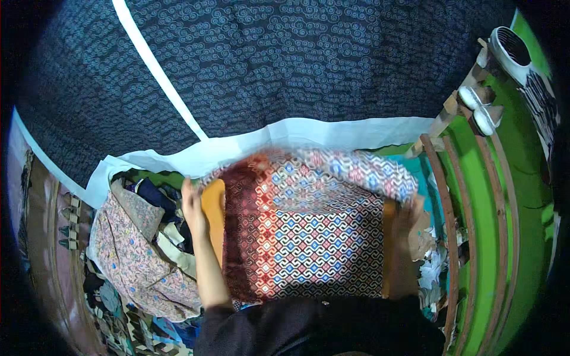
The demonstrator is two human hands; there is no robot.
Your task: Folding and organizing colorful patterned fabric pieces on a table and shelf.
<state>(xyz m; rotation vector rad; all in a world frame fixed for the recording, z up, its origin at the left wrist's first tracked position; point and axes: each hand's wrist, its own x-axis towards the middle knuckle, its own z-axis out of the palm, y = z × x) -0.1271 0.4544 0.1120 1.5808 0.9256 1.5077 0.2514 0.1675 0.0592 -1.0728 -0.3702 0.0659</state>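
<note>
A batik-patterned cloth lies in front of me, its white, blue and red scroll pattern bordered by a dark red band on the left. Under it is an orange-yellow board, showing at both sides. The cloth's far edge is lifted, folded over and smeared by motion. My left hand grips that edge at its left corner, beside the board. At the opposite corner my right hand, darker and slightly blurred, has its fingers closed on the same edge. Both forearms reach forward from dark sleeves.
Beyond the board spreads a dark cloth with swirl motifs and white borders. A floral bundle with fabric pieces sits at left. At right are a wooden slatted rack, pale scraps, white shoes and green floor.
</note>
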